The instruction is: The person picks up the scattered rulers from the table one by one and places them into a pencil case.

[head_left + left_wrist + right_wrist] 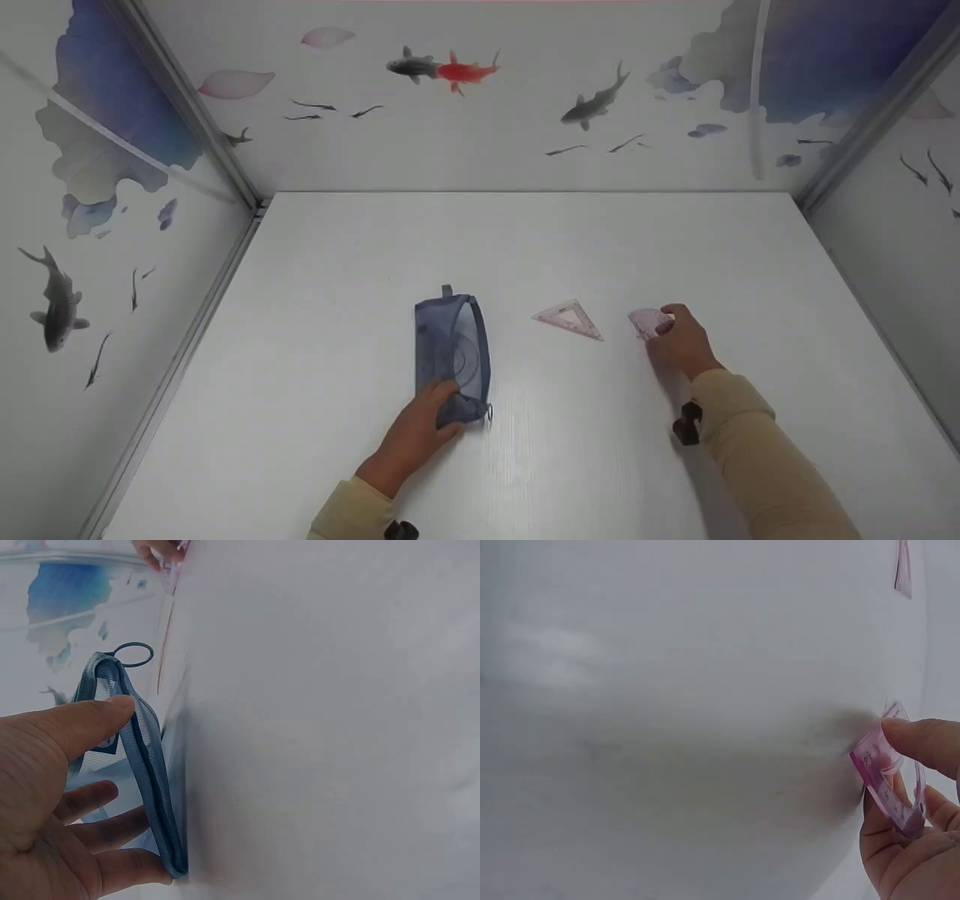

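Note:
A blue see-through pencil case (435, 337) lies on the table with its zip side open and a ring at its near corner. My left hand (416, 427) grips its near end; the left wrist view shows the thumb over the zipper edge (154, 787) and the fingers against the other side. To the right, my right hand (684, 341) pinches a clear pink protractor (889, 791) between thumb and fingers, close to the tabletop. Between the hands a clear pink set square (551, 321) lies flat on the table, touched by neither.
The white tabletop (525, 247) is bounded by a back wall (495, 150) with painted fish and by side walls (150, 262) to the left and right. Dark wrist devices (687, 424) sit at both cuffs.

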`<state>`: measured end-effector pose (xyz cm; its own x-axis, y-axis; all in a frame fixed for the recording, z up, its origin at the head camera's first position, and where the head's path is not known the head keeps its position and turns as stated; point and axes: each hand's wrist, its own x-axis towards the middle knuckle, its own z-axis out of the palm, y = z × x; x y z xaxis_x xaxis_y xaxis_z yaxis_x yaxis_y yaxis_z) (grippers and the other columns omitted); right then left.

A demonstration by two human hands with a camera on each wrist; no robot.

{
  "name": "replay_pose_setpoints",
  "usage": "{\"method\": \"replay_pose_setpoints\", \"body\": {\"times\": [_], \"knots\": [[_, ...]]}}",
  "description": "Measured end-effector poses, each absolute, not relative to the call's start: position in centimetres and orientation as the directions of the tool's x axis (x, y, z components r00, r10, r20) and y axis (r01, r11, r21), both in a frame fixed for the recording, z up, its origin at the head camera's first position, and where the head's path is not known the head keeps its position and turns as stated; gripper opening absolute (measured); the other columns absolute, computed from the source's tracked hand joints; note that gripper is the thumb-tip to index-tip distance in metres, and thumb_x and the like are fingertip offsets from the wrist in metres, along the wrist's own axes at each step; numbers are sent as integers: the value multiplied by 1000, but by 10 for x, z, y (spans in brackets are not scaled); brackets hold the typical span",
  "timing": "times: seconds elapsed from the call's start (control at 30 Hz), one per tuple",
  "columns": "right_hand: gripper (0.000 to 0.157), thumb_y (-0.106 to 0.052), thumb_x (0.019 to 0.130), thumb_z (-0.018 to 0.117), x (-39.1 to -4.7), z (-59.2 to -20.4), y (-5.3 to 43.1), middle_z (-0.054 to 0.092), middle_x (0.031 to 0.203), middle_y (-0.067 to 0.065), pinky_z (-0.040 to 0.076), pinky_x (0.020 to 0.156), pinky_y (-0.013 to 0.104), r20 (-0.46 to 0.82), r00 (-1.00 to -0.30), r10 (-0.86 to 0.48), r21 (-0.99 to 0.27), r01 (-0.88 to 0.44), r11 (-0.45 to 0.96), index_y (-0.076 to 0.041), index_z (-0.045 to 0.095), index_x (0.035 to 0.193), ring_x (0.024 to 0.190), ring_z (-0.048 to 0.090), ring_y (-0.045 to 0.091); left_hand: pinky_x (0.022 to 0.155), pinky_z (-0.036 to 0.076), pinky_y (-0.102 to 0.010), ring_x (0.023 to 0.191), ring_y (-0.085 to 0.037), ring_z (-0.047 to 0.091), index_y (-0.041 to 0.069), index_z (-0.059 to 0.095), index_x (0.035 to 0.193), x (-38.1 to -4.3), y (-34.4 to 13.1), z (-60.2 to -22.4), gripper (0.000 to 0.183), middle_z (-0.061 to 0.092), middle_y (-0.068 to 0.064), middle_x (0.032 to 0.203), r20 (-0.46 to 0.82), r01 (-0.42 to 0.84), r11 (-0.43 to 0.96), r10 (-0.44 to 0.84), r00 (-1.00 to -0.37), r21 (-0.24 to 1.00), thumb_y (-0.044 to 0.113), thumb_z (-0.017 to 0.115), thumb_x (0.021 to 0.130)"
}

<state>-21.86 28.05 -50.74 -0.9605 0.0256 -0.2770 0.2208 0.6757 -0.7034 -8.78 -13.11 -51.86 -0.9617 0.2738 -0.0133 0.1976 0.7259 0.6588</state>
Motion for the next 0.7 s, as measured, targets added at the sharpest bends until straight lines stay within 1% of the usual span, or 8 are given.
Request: {"method": "replay_pose_setpoints", "body": {"times": [0.2,0.37,0.47,0.57,0.7], "knots": [[62,-5,88,51,-219,-510,280,54,118,26,44,94,49,-242,-969,43,-715,208,668,9,25,144,108,52,38,104,42,-52,128,-40,47,8,48,133,-88,-131,-519,56,47,-20,140,-5,205,734,273,-962,647,16,74,84],[61,-6,90,52,-220,-513,282,56,119,26,45,93,46,-246,-967,61,-719,224,658,8,27,143,109,53,36,104,42,-51,128,-40,47,8,49,133,-89,-130,-520,56,47,-20,139,2,211,740,273,-962,639,15,75,84],[60,-4,90,52,-221,-514,284,56,119,25,47,87,40,-258,-963,73,-727,243,642,7,28,143,108,52,35,103,43,-52,127,-41,48,8,49,132,-88,-130,-520,55,47,-21,139,9,218,738,276,-961,639,14,75,84],[57,-3,91,51,-221,-515,285,56,120,24,47,81,32,-259,-963,80,-738,250,627,6,30,143,109,52,34,102,43,-52,127,-41,48,7,48,132,-88,-130,-521,56,47,-21,138,12,221,737,278,-960,638,14,75,84],[54,-7,93,52,-219,-514,287,54,125,26,49,78,28,-256,-963,81,-752,252,610,5,33,143,113,52,36,103,43,-52,127,-41,48,8,48,133,-88,-130,-521,56,47,-22,139,9,217,736,276,-961,641,14,75,84]]}}
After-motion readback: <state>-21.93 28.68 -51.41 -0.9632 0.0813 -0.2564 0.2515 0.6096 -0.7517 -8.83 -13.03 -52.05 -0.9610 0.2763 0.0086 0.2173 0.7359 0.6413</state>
